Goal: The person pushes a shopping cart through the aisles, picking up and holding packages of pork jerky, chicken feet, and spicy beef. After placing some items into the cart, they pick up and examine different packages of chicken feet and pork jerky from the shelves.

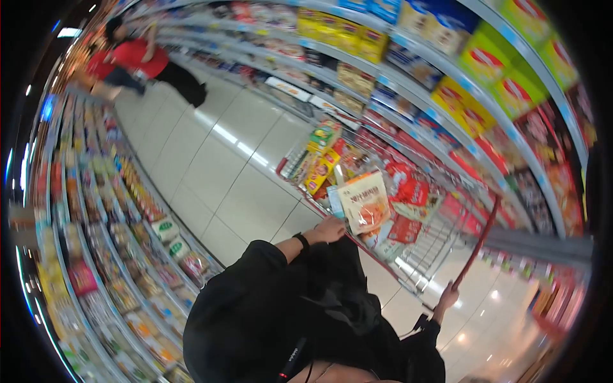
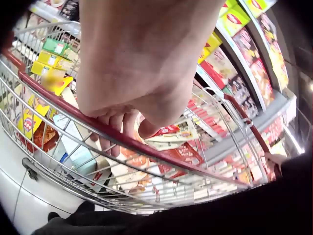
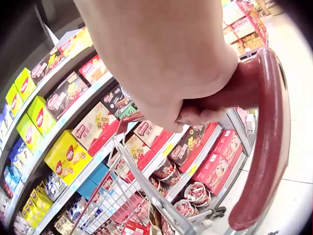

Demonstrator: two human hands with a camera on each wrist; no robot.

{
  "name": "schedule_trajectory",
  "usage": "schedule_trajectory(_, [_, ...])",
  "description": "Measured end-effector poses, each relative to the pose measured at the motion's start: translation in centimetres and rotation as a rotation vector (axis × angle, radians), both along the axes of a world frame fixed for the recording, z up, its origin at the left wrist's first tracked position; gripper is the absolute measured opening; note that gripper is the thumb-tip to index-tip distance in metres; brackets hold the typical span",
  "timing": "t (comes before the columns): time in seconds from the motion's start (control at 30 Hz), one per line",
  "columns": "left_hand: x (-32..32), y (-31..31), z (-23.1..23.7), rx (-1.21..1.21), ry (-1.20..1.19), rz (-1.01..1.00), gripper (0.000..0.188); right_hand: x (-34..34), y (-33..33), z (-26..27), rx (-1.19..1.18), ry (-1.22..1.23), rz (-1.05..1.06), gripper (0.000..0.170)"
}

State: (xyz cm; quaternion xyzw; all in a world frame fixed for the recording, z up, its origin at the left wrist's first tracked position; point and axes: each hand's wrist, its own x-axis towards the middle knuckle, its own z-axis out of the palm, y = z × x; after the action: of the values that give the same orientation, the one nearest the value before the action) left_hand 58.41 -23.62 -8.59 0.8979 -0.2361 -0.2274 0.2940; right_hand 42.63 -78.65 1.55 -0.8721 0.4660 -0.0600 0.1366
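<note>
The left hand lies over the side of a wire shopping cart; its fingers curl over the red top rim. Beside it in the head view, a cream pouch leans among other packets inside the cart. Whether the fingertips touch any packet cannot be made out. At the cart's other end, the right hand grips the red handle, fingers wrapped around the bar. Yellow packets and red packets fill part of the basket.
Shelves of boxed and bagged goods run close along the cart's far side. More shelves line the left of the aisle. Tiled floor stretches between them. A person in a red top and another stand farther up the aisle.
</note>
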Motion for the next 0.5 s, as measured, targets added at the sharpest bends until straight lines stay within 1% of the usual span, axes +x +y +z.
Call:
schedule_trajectory(0.03, [-1.1, 0.0, 0.1, -0.024, -0.116, 0.012, 0.030, 0.2, 0.6, 0.4, -0.022, -0.020, -0.021, 0.047])
schedule_trajectory(0.07, [-1.9, 0.1, -0.1, -0.039, -0.228, 0.015, 0.032, 0.4, 0.7, 1.1, 0.034, -0.011, 0.006, 0.046])
schedule_trajectory(0.1, [-2.1, 0.0, 0.0, -0.029, -0.230, 0.052, 0.032, 0.5, 1.1, 1.3, 0.032, -0.033, 0.004, 0.044])
schedule_trajectory(0.13, [-2.3, -0.6, -0.1, 0.001, -0.216, 0.061, 0.033, 0.6, 0.5, 1.0, 0.064, 0.030, -0.003, 0.043])
schedule_trajectory(0.2, [-3.0, -1.2, -0.5, 0.018, -0.195, 0.081, 0.035, 0.1, 0.3, 0.6, 0.043, -0.037, 0.050, 0.042])
schedule_trajectory(0.27, [-3.0, -1.3, -1.1, -0.052, -0.317, 0.114, 0.037, 0.0, 0.7, 0.8, 0.022, -0.017, 0.048, 0.042])
schedule_trajectory(0.3, [-3.0, -1.4, -1.4, -0.045, -0.371, 0.109, 0.037, 0.3, 1.0, 0.7, 0.008, -0.002, 0.035, 0.042])
schedule_trajectory(0.33, [-2.7, -1.4, -1.9, -0.050, -0.377, 0.122, 0.037, 0.5, 1.2, 0.6, 0.001, -0.007, 0.047, 0.042])
schedule_trajectory(0.4, [-3.4, -1.7, -2.4, -0.048, -0.392, 0.134, 0.037, 0.3, 1.0, 0.6, -0.036, 0.072, 0.030, 0.043])
schedule_trajectory(0.43, [-3.8, -2.1, -2.5, -0.090, -0.422, 0.191, 0.037, 0.1, 0.8, 0.3, -0.059, 0.035, 0.048, 0.044])
schedule_trajectory(0.47, [-4.3, -2.6, -2.4, -0.088, -0.413, 0.207, 0.037, -0.4, 0.5, 0.3, -0.062, 0.045, 0.064, 0.044])
schedule_trajectory(0.5, [-4.2, -2.9, -1.7, -0.032, -0.277, 0.164, 0.039, -0.4, 0.4, 0.2, -0.042, 0.053, 0.060, 0.045])
